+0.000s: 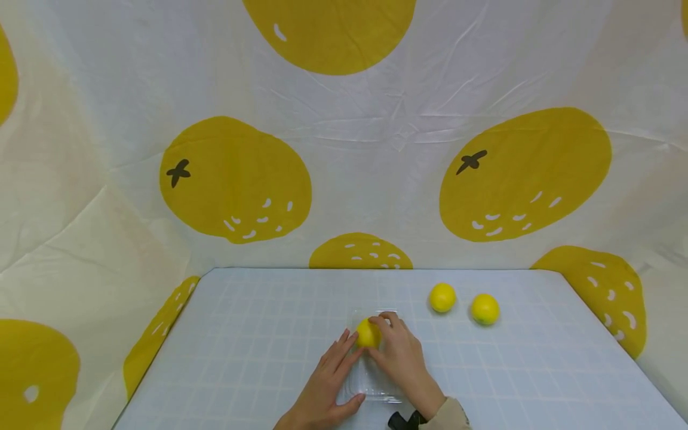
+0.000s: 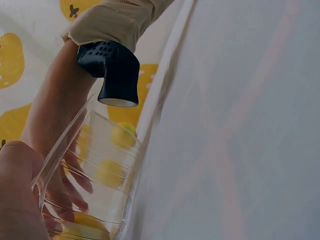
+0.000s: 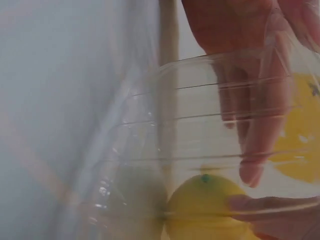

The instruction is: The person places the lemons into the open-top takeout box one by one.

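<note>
A yellow lemon (image 1: 368, 334) sits at the far end of a clear plastic container (image 1: 383, 391) on the table. My right hand (image 1: 402, 353) reaches over the container from the right and holds this lemon between curled fingers and thumb. In the right wrist view, the lemon (image 3: 202, 207) shows through the clear wall, with a small green spot on top. My left hand (image 1: 332, 377) lies along the container's left side with fairly straight fingers, their tips close to the lemon; whether they touch it I cannot tell.
Two more lemons lie apart at the back right of the table, a nearer one (image 1: 485, 309) and a farther one (image 1: 442, 297). A pale checked cloth (image 1: 258, 346) covers the table. Behind it hangs a white curtain (image 1: 376, 179) printed with large yellow fruit.
</note>
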Demonstrator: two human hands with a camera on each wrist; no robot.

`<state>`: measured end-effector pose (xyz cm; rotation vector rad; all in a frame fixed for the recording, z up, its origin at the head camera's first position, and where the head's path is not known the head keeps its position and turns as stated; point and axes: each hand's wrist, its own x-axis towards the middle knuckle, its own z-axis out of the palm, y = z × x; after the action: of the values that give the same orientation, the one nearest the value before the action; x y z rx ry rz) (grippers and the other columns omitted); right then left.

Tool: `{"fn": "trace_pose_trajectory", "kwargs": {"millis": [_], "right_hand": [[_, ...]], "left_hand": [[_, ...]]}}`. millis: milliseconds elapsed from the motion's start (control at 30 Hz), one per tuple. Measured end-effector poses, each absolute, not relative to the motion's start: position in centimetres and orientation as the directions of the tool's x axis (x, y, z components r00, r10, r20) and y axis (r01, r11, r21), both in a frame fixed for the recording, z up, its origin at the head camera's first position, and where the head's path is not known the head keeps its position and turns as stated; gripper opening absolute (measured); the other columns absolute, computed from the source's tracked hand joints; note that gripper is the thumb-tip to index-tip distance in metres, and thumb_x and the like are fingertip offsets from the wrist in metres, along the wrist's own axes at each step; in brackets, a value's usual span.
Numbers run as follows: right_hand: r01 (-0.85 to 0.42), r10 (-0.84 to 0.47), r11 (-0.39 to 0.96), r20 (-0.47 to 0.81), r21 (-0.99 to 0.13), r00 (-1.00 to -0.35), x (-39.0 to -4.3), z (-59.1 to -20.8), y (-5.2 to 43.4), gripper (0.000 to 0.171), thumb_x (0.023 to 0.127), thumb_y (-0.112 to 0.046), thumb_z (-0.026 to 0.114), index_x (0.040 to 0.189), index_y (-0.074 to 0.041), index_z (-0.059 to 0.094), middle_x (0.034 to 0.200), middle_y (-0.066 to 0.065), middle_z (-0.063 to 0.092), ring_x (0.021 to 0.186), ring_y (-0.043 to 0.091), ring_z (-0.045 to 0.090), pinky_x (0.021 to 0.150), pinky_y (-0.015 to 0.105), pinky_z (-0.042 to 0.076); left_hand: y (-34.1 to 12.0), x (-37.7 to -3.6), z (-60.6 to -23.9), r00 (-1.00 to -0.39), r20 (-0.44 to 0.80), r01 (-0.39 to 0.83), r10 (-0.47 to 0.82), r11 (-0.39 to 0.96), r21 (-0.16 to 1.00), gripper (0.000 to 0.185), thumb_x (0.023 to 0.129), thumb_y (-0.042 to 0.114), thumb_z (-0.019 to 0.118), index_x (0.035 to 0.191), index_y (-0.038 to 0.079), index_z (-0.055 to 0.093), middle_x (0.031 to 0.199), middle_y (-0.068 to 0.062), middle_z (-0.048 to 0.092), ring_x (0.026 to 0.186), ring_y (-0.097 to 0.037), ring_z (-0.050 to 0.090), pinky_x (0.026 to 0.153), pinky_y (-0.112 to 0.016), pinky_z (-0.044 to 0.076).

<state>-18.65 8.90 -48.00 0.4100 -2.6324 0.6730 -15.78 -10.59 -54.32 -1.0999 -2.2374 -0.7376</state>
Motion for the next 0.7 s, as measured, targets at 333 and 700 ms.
{"fn": "trace_pose_trajectory", "kwargs": {"millis": [333, 700], "right_hand": [[-0.368, -0.124, 0.8, 0.469, -0.474, -0.875, -18.5, -45.9, 10.4, 0.044, 0.069, -0.013, 0.089, 0.108, -0.015, 0.07, 0.111, 0.003, 0.064, 0.089, 0.022, 0.066, 0.062, 0.037, 0.056], [-0.484, -0.114, 0.672, 0.568, -0.56, -0.815, -19.0, -44.6, 13.2, 0.043, 0.071, -0.003, 0.087, 0.109, -0.009, 0.069, 0.109, 0.005, 0.066, 0.084, 0.022, 0.066, 0.07, 0.038, 0.057]], "left_hand": [[-10.5, -15.7, -54.1, -0.546, 0.646, 0.812, 0.533, 0.528, 0.25, 0.064, 0.096, 0.047, 0.053, 0.143, 0.004, 0.049, 0.155, -0.02, 0.037, 0.142, -0.04, 0.034, 0.114, -0.047, 0.032], [-10.6, -15.8, -54.5, -0.532, 0.662, 0.82, 0.529, 0.517, 0.245, 0.065, 0.096, 0.049, 0.051, 0.142, 0.003, 0.05, 0.155, -0.02, 0.037, 0.141, -0.041, 0.035, 0.11, -0.052, 0.035]]}}
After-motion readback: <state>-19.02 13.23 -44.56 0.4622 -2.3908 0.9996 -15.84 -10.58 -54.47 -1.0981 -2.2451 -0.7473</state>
